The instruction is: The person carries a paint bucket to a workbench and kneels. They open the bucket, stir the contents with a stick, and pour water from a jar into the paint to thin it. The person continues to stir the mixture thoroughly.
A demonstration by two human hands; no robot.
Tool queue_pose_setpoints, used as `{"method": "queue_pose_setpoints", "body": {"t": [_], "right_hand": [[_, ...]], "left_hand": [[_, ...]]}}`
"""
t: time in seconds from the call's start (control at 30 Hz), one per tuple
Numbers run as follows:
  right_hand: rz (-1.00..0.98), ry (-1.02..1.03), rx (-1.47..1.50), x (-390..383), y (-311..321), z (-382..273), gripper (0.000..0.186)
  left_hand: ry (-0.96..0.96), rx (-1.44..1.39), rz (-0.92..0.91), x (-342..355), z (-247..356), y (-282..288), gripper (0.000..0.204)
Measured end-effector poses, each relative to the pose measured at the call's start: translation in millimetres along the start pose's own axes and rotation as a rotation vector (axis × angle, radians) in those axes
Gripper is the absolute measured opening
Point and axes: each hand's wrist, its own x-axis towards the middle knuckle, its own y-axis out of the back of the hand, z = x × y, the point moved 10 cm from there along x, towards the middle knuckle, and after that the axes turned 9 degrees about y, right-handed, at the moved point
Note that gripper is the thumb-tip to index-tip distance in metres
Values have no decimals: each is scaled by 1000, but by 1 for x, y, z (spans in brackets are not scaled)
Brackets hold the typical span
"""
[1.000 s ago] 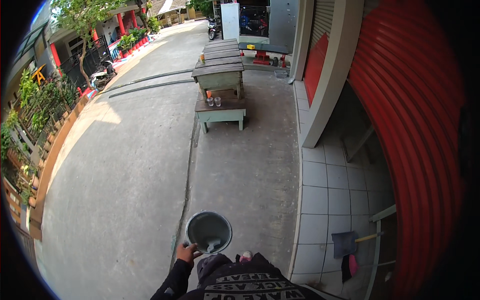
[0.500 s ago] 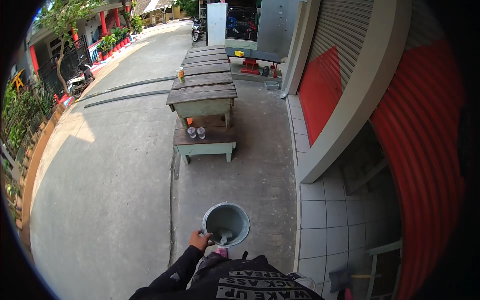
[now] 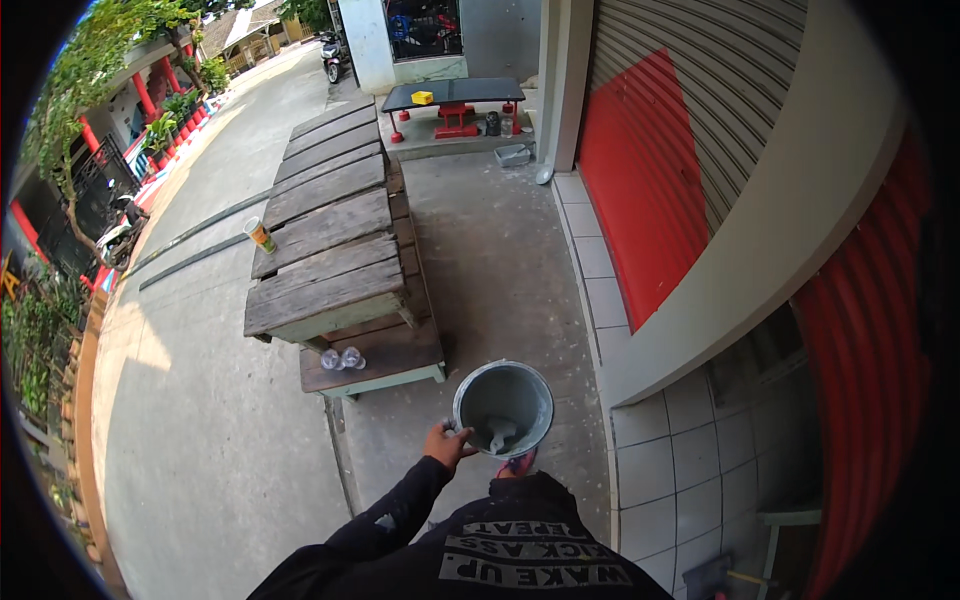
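A round grey bucket [image 3: 458, 415] is in front of my body, its mouth facing up toward me. Inside, a pale lump or tool [image 3: 502, 432] lies in greyish residue; its kind is unclear. My left hand [image 3: 449, 445] grips the bucket's near left rim, fingers closed at the edge. Its arm wears a dark, pale-spotted sleeve. Below the bucket, a small pink-red patch [image 3: 518, 465] shows against dark cloth. Whether it belongs to my right hand cannot be made out; that hand's fingers are hidden.
A weathered wooden table [image 3: 325, 290] stands ahead left, bearing a patterned cup [image 3: 259, 234]. Clear plastic cups [image 3: 343, 359] sit on the low bench [image 3: 400, 360]. Farther off is a dark-topped table [image 3: 470, 93] with a yellow object. A tiled step [image 3: 660, 460] and red shutter run along the right.
The view has turned right, and the wooden table now appears farther left and nearer. The bucket has shifted up and right in the picture with my left hand still on its rim.
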Motion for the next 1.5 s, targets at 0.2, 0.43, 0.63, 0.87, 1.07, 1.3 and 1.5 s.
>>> {"method": "queue_pose_setpoints", "body": {"t": [0.2, 0.43, 0.63, 0.87, 1.07, 1.3, 1.5], "right_hand": [[-105, 150, -16, 124, -58, -223, 74], [-241, 249, -68, 248, -191, -453, 74], [-182, 144, -81, 332, -264, -584, 74], [-66, -4, -26, 416, -311, -702, 73], [-57, -148, 5, 517, -389, -768, 73], [-101, -255, -9, 663, -463, -874, 72], [-98, -288, 16, 758, -508, -985, 72]], "left_hand": [[80, -90, 57, 111, 122, -66, 20], [110, -121, 115, 312, 237, -119, 16], [108, -39, 60, 467, 390, -179, 15], [29, 19, 20, 623, 582, -223, 19], [-16, 79, 117, 746, 717, -232, 17], [-20, 152, 276, 872, 837, -225, 15], [-10, 63, 284, 978, 950, -238, 15]]}}
